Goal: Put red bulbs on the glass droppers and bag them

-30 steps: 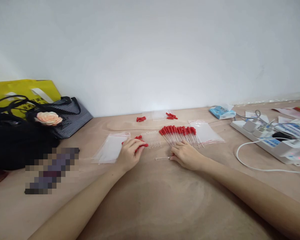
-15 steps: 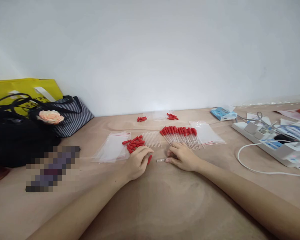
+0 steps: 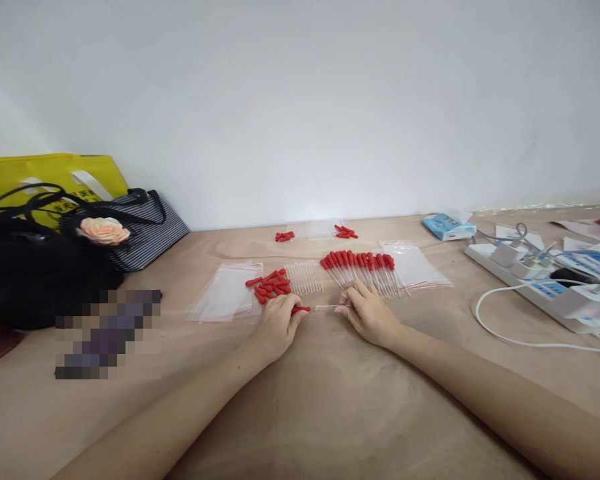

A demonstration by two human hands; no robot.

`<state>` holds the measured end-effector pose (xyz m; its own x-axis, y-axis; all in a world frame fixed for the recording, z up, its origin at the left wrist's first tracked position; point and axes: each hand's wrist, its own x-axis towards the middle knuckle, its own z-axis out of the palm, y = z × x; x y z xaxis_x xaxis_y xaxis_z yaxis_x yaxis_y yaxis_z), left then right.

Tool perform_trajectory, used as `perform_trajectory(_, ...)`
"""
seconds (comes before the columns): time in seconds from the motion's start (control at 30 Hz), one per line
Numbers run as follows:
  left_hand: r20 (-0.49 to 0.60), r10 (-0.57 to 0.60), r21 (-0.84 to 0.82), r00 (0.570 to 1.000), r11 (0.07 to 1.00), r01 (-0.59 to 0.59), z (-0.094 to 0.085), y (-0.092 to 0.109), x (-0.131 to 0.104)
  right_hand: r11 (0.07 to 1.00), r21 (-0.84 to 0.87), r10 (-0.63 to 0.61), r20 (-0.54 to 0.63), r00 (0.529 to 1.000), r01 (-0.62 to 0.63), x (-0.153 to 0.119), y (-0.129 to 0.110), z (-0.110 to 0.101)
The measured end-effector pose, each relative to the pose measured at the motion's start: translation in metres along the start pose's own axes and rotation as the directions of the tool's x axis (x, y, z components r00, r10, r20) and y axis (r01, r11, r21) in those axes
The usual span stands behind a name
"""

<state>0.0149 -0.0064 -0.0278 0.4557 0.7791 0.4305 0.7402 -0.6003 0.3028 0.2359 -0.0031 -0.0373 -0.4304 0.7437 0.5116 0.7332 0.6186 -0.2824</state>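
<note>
Between its fingertips my left hand pinches a red rubber dropper bulb, its narrow end pointing right. My right hand is closed on a clear dropper tube, which points left at the bulb with a small gap between them. Beyond my left hand lies a pile of loose red bulbs. A row of clear tubes is laid side by side to the right of that pile. Past my right hand, droppers with red bulbs fitted form a fanned row.
Clear zip bags lie at left and right. More bulbs and bags sit by the wall. A tissue pack and a power strip with cables occupy the right. Bags and a blurred-out object are at left.
My left hand has gripped the red bulb and turned it from slanting to nearly level. The tube in my right hand has lifted slightly and lined up with it.
</note>
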Motion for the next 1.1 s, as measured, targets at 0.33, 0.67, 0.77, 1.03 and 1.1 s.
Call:
perform_trajectory(0.33,-0.032,0.175,0.038,0.984,0.984,-0.174,0.007,-0.006,0.002,0.981,-0.064,-0.19,-0.089,0.978,0.185,-0.002,0.002,0.007)
perform_trajectory(0.67,-0.045,0.247,0.056,0.968,0.968,-0.245,0.008,-0.007,0.001,0.963,-0.143,-0.246,-0.105,0.964,0.23,-0.001,-0.007,0.003)
perform_trajectory(0.77,-0.05,0.232,0.034,0.971,0.972,-0.231,0.008,-0.006,0.001,0.944,-0.214,-0.285,-0.146,0.947,0.251,-0.001,-0.009,0.002)
perform_trajectory(1.03,-0.056,0.236,-0.07,0.97,0.968,-0.24,0.004,-0.005,0.002,0.885,-0.275,-0.431,-0.178,0.884,0.376,0.001,-0.011,0.0)
perform_trajectory(1.1,-0.054,0.242,-0.083,0.969,0.966,-0.246,0.003,-0.004,0.002,0.88,-0.278,-0.442,-0.18,0.879,0.385,0.001,-0.012,0.0)
